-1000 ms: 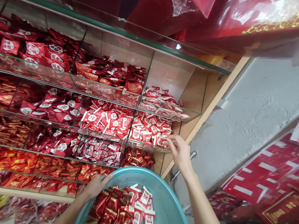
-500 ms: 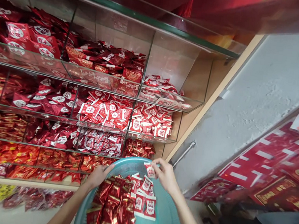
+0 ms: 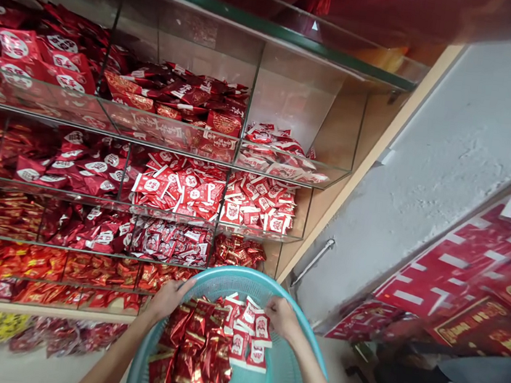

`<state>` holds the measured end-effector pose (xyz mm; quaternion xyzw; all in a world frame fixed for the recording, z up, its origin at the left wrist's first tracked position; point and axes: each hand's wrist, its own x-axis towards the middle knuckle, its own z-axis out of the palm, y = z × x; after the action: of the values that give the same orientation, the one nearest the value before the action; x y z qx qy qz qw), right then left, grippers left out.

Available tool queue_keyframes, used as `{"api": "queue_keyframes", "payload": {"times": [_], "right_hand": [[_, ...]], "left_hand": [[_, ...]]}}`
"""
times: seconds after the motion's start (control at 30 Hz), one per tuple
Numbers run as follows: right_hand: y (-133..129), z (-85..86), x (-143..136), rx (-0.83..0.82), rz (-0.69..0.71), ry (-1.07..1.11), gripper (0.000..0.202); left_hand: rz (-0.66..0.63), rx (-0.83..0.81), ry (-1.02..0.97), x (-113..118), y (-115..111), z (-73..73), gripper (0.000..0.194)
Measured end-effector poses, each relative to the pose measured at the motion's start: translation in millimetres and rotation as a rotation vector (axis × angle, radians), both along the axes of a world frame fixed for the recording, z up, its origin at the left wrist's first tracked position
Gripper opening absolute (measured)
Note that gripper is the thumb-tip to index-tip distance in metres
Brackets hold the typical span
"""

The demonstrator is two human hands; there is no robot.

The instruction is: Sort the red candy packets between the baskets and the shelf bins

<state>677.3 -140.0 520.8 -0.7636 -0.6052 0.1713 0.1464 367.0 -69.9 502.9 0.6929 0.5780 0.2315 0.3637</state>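
Note:
A turquoise plastic basket [image 3: 308, 328] stands below the shelves, tilted toward me. My left hand [image 3: 170, 299] is closed over its left rim, thumb lying along the edge. Inside, my right hand [image 3: 283, 318] has its fingers curled together at the upper corner of a small red-and-white packet [image 3: 262, 327]. That packet lies over other red-and-white packets [image 3: 239, 342] in the basket's middle. To their left is a heap of shiny dark red packets with gold print [image 3: 193, 358]. My right fingertips are partly hidden.
Glass-divided shelves [image 3: 267, 168] full of red, orange and white packets fill the left and centre. A wooden side panel [image 3: 354, 179] slopes beside a grey wall [image 3: 407, 167]. Red printed goods [image 3: 451, 265] hang at the right. Clear bags [image 3: 65, 339] lie under the bottom shelf.
My right hand has come down from the basket's far rim into the basket, bringing the red-and-white packet onto the others. My left hand stays on the rim.

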Motion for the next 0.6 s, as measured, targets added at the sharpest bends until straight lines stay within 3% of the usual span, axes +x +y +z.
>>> {"api": "queue_keyframes", "payload": {"times": [0.13,0.43,0.6], "right_hand": [[-2,-1.7,-2,-0.031,0.009,-0.009,0.018],[-10,-3.8,-11,-0.108,-0.002,-0.265,0.027],[-12,2.7,-17,-0.091,-0.007,-0.310,0.027]], "left_hand": [[0.010,0.010,0.002,1,-1,0.7,0.055],[0.006,-0.010,-0.008,1,-1,2.9,0.055],[-0.002,-0.007,-0.003,1,-3,5.3,0.056]]}}
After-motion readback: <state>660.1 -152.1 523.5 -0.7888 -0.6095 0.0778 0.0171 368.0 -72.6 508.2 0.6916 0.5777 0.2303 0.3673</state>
